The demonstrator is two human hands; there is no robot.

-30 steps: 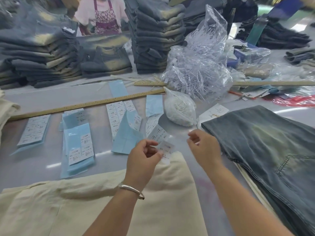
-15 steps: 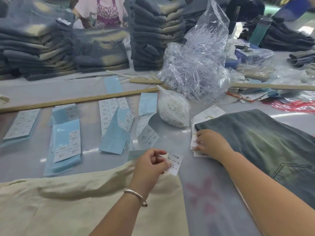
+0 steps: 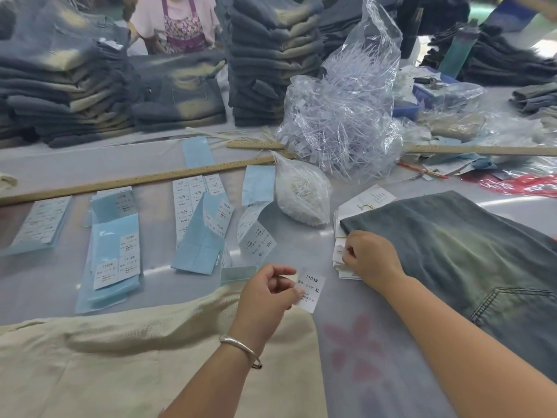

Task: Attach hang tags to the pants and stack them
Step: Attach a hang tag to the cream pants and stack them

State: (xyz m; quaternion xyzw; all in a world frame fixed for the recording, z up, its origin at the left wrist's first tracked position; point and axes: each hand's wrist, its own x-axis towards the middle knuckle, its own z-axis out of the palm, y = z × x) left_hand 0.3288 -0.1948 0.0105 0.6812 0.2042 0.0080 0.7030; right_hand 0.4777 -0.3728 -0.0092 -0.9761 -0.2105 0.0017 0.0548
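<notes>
White size sticker (image 3: 310, 289) pinched in left hand (image 3: 265, 297) above cream pants (image 3: 126, 357). Hang tag stack (image 3: 342, 257) gripped by right hand (image 3: 372, 257) beside faded jeans (image 3: 470, 267). Sticker sheets (image 3: 117, 254) laid on table (image 3: 301, 251).

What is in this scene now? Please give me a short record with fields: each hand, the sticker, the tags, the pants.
left hand: the left hand pinches a white size sticker printed 1103# XL
right hand: the right hand grips the hang tag pile
hang tags: stacked beside the denim pants, partly under their edge
cream pants: cream pants lie at the near table edge
sticker sheets: blue-backed sticker sheets lie in rows
</notes>
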